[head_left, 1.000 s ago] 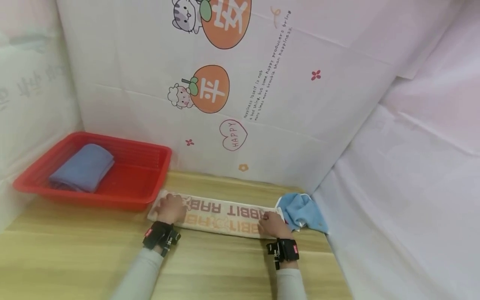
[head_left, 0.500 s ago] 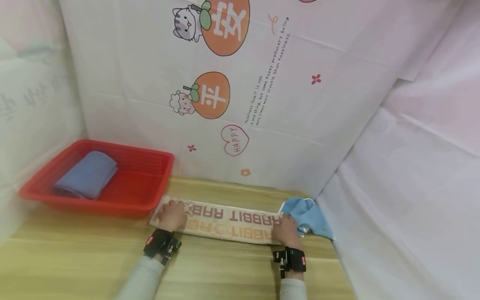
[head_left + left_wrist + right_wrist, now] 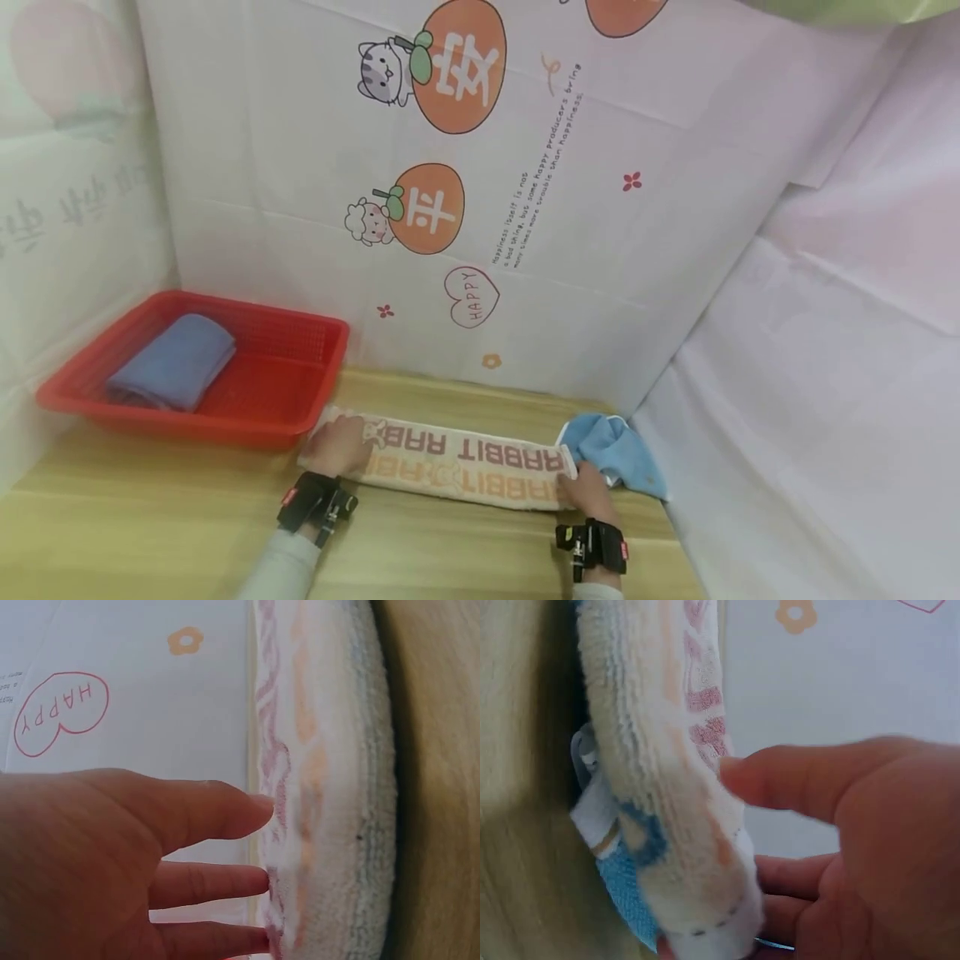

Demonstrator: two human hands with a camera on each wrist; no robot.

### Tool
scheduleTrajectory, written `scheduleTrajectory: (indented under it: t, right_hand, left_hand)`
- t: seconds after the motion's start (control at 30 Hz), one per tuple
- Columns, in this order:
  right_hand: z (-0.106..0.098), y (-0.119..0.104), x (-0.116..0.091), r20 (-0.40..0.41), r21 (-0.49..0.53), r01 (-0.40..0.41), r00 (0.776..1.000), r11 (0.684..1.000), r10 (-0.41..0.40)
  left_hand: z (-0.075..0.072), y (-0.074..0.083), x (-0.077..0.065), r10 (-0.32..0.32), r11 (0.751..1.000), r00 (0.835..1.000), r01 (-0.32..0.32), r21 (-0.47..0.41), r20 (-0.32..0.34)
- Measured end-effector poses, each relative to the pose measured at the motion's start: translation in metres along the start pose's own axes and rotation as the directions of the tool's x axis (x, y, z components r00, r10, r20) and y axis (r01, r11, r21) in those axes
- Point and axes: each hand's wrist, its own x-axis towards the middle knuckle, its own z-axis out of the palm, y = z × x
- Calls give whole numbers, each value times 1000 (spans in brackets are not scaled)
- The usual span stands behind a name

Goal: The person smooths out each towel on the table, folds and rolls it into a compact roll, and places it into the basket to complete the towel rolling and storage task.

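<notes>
A long cream towel (image 3: 465,471) with "RABBIT" lettering in mauve and orange lies folded in a strip across the table. My left hand (image 3: 339,446) rests on its left end. In the left wrist view, the thumb and fingers (image 3: 210,885) of that hand are fairly straight, their tips right at the printed face. At the right end, my right hand (image 3: 591,492) grips the towel's edge. The right wrist view shows the thumb (image 3: 780,774) on the printed side and the other fingers passing behind the end, partly hidden.
A red plastic basket (image 3: 258,429) stands at the back left with a folded blue towel (image 3: 176,358) inside. Beyond the right hand lies a crumpled light-blue cloth (image 3: 618,454) with white edging. White printed sheeting (image 3: 570,333) walls the wooden table (image 3: 450,550).
My right hand has slid rightward along the towel to its end and now grips the edge there. The left hand stays on the left end. The head view has tilted up slightly.
</notes>
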Motion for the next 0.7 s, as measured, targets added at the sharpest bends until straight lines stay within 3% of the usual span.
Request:
scheduleTrajectory:
  t: [0.1, 0.17, 0.33, 0.5, 0.6, 0.7]
  right_hand:
    - [2, -1, 2, -20, 17, 31, 999, 999, -31]
    - [1, -5, 2, -36, 13, 57, 998, 998, -57]
    - [2, -20, -1, -77, 21, 106, 992, 994, -104]
    - [7, -41, -2, -182, 35, 207, 963, 978, -198]
    - [11, -54, -4, -227, 54, 264, 943, 963, -245]
    - [15, -70, -9, -266, 85, 309, 923, 947, -277]
  left_hand:
    - [0, 0, -1, -27, 998, 999, 26, -53, -25]
    - [0, 2, -1, -34, 990, 998, 27, -136, -51]
    - [4, 12, -2, 48, 938, 991, -89, -336, -128]
    - [10, 28, -2, 130, 909, 972, -196, -367, -195]
    - [14, 40, -3, 169, 885, 965, -238, -400, -200]
    - [17, 55, -7, 227, 846, 960, -277, -455, -162]
